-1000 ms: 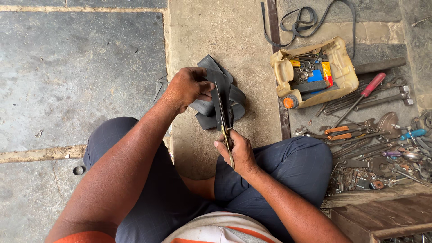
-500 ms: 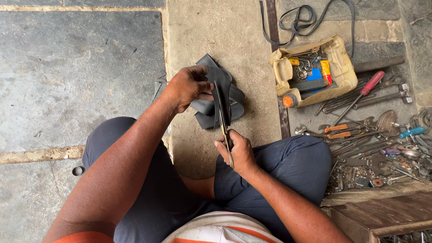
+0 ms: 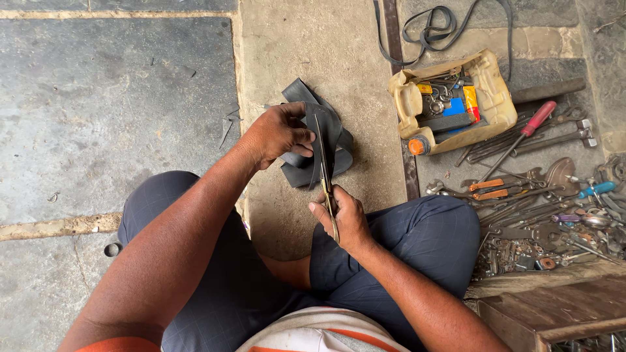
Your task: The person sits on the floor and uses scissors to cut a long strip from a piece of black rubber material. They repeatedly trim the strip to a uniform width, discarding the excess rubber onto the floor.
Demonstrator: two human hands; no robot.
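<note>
Two hands: left hand (image 3: 277, 133) grips one rubber tube (image 3: 326, 137), right hand (image 3: 345, 218) one scissors (image 3: 324, 173).

We see a folded black rubber inner tube (image 3: 326, 140) held upright over the stone floor, with scissors (image 3: 325, 176) cutting into its edge

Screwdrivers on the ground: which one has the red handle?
The long screwdriver beside the yellow cut-open container, lying slantwise over the metal rods. The others farther right have orange or blue handles.
</note>
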